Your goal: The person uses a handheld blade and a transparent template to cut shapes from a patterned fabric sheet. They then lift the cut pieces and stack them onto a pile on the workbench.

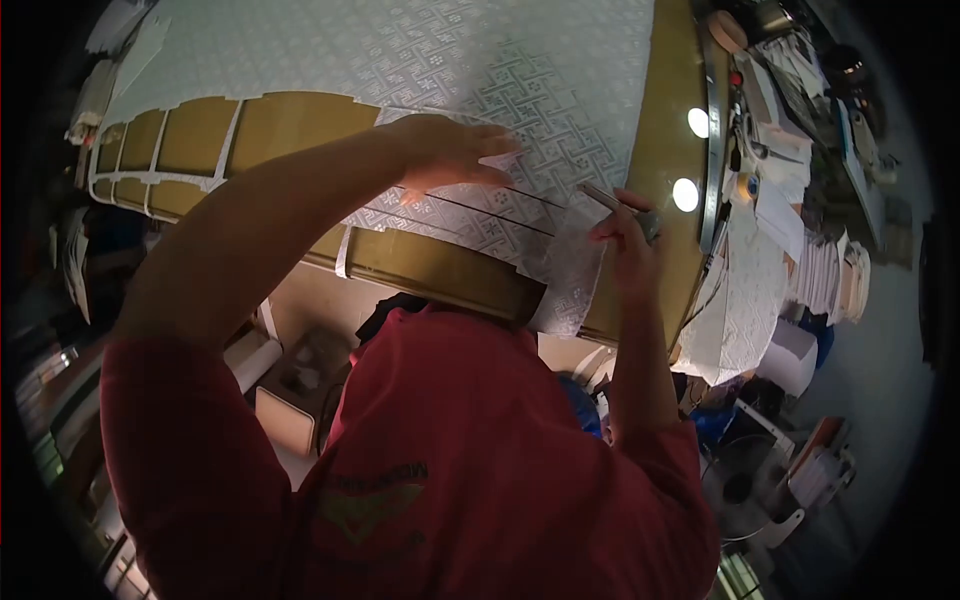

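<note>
My left hand (450,155) reaches across with its fingers spread, over a white patterned fabric (560,90). It lies close to long, narrow dark gaps that separate strips of this fabric (480,218). To the right, my right hand (632,245) is closed around a slim metallic tool (598,194), whose greyish end shows beyond the fingers; its exact kind is not clear. The tool's tip overlaps the fabric near its right edge. Below that hand, a loose flap of fabric (568,305) hangs over the table's front edge.
The olive-brown table (290,130) shows through a net of narrow fabric strips at left. A dark metal bar (712,150) runs along its right side. Beyond it are a tape roll (747,186), papers (778,150) and fabric pieces (740,310). A fan-like object (745,487) stands lower right.
</note>
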